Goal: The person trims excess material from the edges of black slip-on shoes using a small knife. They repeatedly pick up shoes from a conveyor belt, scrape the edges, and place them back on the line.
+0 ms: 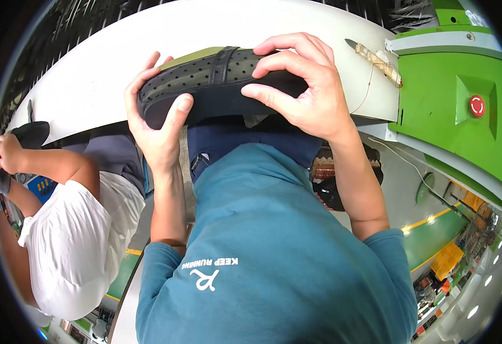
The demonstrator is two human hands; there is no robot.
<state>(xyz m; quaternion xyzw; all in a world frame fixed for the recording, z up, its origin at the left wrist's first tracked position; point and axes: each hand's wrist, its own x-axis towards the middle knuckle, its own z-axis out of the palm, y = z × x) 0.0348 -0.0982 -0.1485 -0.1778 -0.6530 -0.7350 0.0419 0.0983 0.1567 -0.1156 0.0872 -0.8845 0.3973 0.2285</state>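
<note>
Both hands hold a dark perforated shoe [216,77] above the white table [90,74]. The left hand [159,132] cups one end, its fingers wrapped around it and thumb pressed on the sole, while the right hand [311,86] grips the other end with curled fingers. Beside, a person in a white shirt [79,241] handles another dark shoe [30,135].

1 round red sign [477,105] w/ a white curved mark sits on the green machine housing [434,103] at upper right. A small blue label [43,186] w/ yellow marks shows at far left, partly hidden. No pkgs or screens in view.
</note>
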